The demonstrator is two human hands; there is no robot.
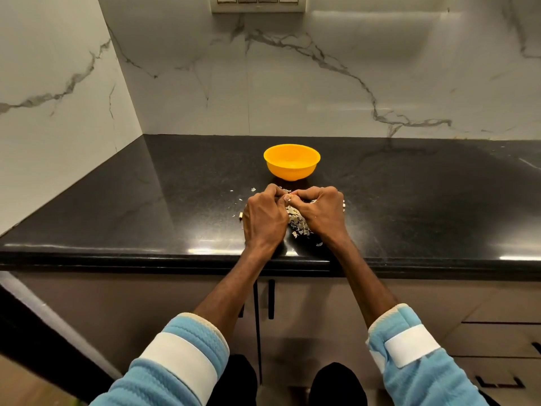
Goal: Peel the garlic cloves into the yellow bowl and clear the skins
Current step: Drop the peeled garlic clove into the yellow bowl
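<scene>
Well, from my end both forearms reach straight out over the edge of the black countertop [117,206], the wrists low and close to the stone. The left hand [265,218] and the right hand [320,213] are drawn together, knuckles up and fingers curled inward. Their fingertips meet at a small pale garlic clove [288,197], which both hands pinch between them. The light blue sleeves [181,361], each with a white band, are pushed back up the forearms.

A heap of papery skins [297,222] lies on the stone between the two hands and partly under them. Loose flakes are scattered just left of the left hand's knuckles and just beside the right wrist.

The yellow bowl [292,162] stands upright on the counter just beyond the fingertips, near them but not touching. I see into it only at a shallow angle: the far inner wall shows plain yellow, and I cannot tell what lies at the bottom.
</scene>
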